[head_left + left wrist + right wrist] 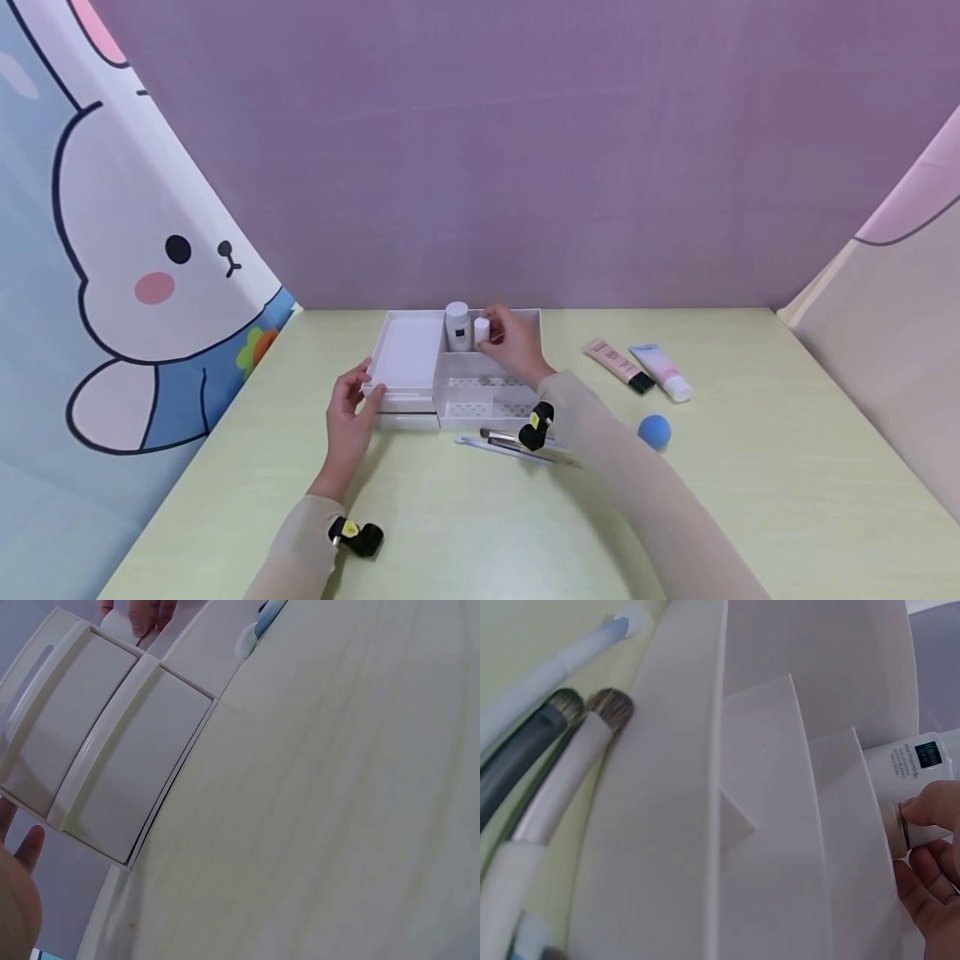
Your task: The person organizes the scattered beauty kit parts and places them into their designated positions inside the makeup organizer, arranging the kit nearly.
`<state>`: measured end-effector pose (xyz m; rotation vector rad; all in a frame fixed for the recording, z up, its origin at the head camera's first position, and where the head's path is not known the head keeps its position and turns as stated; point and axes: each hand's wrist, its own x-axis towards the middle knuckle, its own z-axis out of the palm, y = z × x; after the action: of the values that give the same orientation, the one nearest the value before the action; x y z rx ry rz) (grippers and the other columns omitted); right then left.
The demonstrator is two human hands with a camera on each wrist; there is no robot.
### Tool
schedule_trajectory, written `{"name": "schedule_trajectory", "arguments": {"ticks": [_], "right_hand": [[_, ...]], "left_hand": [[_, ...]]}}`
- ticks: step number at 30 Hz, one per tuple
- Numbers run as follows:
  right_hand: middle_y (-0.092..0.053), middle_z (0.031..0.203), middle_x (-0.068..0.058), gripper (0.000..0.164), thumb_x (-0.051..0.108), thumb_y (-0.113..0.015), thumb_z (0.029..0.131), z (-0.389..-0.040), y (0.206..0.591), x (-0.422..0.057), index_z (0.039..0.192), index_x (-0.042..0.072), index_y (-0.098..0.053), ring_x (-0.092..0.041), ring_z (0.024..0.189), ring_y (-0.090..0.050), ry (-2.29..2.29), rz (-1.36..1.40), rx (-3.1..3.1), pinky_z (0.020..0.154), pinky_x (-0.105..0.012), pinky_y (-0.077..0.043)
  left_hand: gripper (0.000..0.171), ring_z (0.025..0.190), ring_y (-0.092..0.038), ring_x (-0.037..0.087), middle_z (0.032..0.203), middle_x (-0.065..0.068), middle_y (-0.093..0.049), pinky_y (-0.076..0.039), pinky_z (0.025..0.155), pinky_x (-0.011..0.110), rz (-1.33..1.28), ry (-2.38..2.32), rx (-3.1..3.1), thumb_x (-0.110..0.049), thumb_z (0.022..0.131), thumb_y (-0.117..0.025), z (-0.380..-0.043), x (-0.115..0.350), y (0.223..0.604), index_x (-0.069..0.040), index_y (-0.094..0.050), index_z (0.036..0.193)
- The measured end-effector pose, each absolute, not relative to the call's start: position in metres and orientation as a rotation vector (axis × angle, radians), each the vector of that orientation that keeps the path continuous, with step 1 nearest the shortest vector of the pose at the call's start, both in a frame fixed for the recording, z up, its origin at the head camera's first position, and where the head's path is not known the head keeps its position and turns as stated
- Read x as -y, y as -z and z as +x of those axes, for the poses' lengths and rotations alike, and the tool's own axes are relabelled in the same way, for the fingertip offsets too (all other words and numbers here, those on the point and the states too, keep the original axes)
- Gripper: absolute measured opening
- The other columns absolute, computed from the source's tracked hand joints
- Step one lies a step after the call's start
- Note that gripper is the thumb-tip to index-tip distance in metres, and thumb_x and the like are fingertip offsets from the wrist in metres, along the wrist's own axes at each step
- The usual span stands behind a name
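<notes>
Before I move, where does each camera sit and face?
Head: on the head, faces forward and down at the box; left hand, right hand and sleeves show.
Left wrist: worn there, faces the drawers; parts of both hands show.
Right wrist: worn there, faces brushes and labelled bottle; the right hand shows.
Head and right wrist share the brushes and bottle.

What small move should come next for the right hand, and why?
Probably settle the small bottle into the rear compartment: the right hand pinches it there beside the taller bottle, and the left hand touches the organizer. Whether its base already rests is unclear.
</notes>
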<state>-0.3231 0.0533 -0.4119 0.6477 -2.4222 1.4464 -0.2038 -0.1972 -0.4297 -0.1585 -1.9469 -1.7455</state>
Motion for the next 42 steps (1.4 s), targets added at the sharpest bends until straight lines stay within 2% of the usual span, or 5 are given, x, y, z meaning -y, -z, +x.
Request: {"name": "schedule_trajectory", "arguments": {"ticks": [7,15,22,42], "right_hand": [[-0.068,0.102,-0.018,0.040,-0.008,-0.072,0.083,-0.323,0.413,-0.051,0.118,0.001,-0.054,-0.028,0.089,-0.065,-1.427,0.622,2.449,0.079,-0.035,-0.054],[-0.067,0.109,-0.015,0.040,0.000,-0.072,0.089,-0.322,0.405,-0.053,0.125,0.004,-0.055,-0.027,0.097,-0.063,-1.393,0.619,2.537,0.086,-0.036,-0.053],[-0.065,0.112,-0.016,0.044,-0.001,-0.070,0.089,-0.325,0.397,-0.059,0.130,0.001,-0.054,-0.028,0.099,-0.061,-1.439,0.621,2.571,0.086,-0.038,-0.051],[-0.063,0.108,-0.023,0.047,-0.001,-0.073,0.087,-0.318,0.347,-0.104,0.130,-0.004,-0.054,-0.034,0.098,-0.061,-1.434,0.617,2.500,0.087,-0.044,-0.051]], "left_hand": [[0.022,0.120,-0.051,0.007,0.141,0.027,-0.050,-0.041,0.095,0.019,-0.169,1.748,1.939,0.009,0.093,-0.061,-0.204,0.197,0.430,0.016,-0.047,0.109],[0.023,0.124,-0.049,0.007,0.144,0.016,-0.052,-0.039,0.096,0.018,-0.157,1.742,1.938,0.001,0.096,-0.062,-0.223,0.209,0.456,0.010,-0.049,0.112],[0.024,0.123,-0.050,0.008,0.143,0.020,-0.051,-0.040,0.096,0.017,-0.157,1.748,1.926,0.004,0.095,-0.062,-0.226,0.210,0.458,0.011,-0.048,0.113],[0.025,0.124,-0.049,0.009,0.144,0.017,-0.051,-0.039,0.095,0.016,-0.151,1.745,1.942,0.002,0.096,-0.062,-0.223,0.208,0.455,0.011,-0.048,0.114]]}}
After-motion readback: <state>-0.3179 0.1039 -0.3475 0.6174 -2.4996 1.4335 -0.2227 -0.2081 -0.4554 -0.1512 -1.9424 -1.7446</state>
